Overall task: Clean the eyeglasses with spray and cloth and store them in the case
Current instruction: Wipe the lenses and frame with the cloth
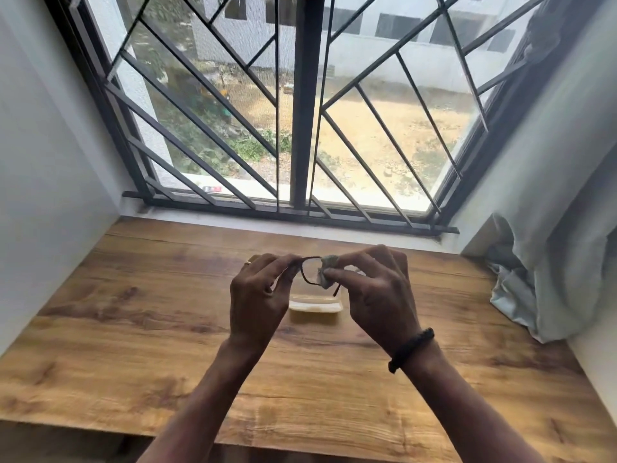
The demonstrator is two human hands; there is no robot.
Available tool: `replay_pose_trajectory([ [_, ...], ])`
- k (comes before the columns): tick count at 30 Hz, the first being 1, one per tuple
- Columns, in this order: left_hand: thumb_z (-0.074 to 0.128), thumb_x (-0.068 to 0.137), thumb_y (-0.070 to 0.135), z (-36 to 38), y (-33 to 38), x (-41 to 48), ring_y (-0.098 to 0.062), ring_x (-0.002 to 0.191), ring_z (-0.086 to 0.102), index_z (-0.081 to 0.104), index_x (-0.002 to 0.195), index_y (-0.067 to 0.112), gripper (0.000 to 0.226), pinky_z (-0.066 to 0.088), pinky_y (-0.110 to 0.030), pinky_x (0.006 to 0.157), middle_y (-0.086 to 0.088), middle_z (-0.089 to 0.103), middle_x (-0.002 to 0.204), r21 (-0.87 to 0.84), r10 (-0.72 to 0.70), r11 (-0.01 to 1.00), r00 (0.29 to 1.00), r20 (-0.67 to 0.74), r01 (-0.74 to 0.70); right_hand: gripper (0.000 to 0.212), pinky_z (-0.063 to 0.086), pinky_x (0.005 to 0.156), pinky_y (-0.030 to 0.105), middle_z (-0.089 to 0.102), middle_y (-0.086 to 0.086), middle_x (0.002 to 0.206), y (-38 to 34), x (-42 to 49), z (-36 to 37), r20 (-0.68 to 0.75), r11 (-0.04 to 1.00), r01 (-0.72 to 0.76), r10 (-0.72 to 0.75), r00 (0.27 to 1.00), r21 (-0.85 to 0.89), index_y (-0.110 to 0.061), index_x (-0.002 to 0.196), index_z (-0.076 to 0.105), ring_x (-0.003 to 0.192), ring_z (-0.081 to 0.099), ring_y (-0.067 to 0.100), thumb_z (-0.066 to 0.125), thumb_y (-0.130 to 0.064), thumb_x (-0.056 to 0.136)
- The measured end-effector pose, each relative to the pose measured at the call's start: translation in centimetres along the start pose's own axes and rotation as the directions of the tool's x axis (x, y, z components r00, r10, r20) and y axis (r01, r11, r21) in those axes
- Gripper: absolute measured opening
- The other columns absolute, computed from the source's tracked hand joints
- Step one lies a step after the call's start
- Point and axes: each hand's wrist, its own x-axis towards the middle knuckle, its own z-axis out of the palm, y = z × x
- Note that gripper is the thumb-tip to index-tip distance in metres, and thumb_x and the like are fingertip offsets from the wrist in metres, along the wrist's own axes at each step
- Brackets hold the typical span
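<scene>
One lens hidden under cloth (325,271) pinched by right hand (377,295), left hand (257,295) pinching eyeglasses (310,271) frame, case (315,307) partly blocked

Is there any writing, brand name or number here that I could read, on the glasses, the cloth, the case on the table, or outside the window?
No text can be read anywhere in this view.
Small red and white object on the outer ledge: may carry print, but too small and blurred to read.
Eyeglasses, cloth, case: no lettering visible.
</scene>
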Motion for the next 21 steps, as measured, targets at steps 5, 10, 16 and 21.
replay_pose_trajectory([
  [5, 0.076, 0.089, 0.010, -0.1, 0.4, 0.0, -0.017, 0.083, 0.067, 0.079, 0.106, 0.010, 0.018, 0.054, -0.032, 0.072, -0.001, 0.076, 0.093, -0.006, 0.015, 1.000, 1.000, -0.022, -0.015, 0.028, 0.027, 0.086, 0.031, 0.071, -0.006, 0.094, -0.5, 0.5, 0.1, -0.022, 0.997, -0.080, 0.079, 0.997, -0.011, -0.026, 0.094, 0.079, 0.090, 0.060, 0.021, 0.075, -0.003, 0.080],
  [10, 0.076, 0.090, 0.009, -0.1, 0.4, 0.1, -0.017, 0.082, 0.067, 0.079, 0.106, 0.010, 0.016, 0.053, -0.032, 0.072, 0.000, 0.076, 0.092, 0.001, 0.020, 1.000, 0.999, -0.033, -0.020, 0.025, 0.034, 0.083, 0.034, 0.070, -0.007, 0.094, -1.2, 1.1, 0.4, -0.063, 0.994, -0.100, 0.102, 0.993, 0.032, -0.025, 0.094, 0.078, 0.088, 0.059, 0.021, 0.068, -0.004, 0.085],
  [16, 0.074, 0.090, 0.009, 0.1, 0.1, -0.1, -0.021, 0.081, 0.068, 0.079, 0.103, 0.009, 0.014, 0.055, -0.038, 0.071, -0.002, 0.076, 0.092, 0.007, 0.029, 1.000, 0.998, -0.049, -0.029, 0.026, 0.040, 0.084, 0.035, 0.072, -0.006, 0.102, -1.7, 1.2, 1.0, -0.046, 0.996, -0.029, 0.033, 0.998, 0.086, -0.022, 0.101, 0.079, 0.098, 0.060, 0.022, 0.070, -0.003, 0.085],
  [21, 0.072, 0.089, 0.009, 0.0, 0.1, -0.5, -0.023, 0.080, 0.068, 0.078, 0.103, 0.006, 0.016, 0.056, -0.041, 0.069, -0.005, 0.075, 0.090, 0.013, 0.016, 1.000, 0.998, -0.062, -0.015, 0.023, 0.044, 0.084, 0.039, 0.072, -0.007, 0.110, -1.5, 1.0, 1.0, 0.018, 0.988, 0.032, -0.035, 0.999, 0.154, -0.025, 0.103, 0.078, 0.103, 0.061, 0.024, 0.071, -0.008, 0.089],
])
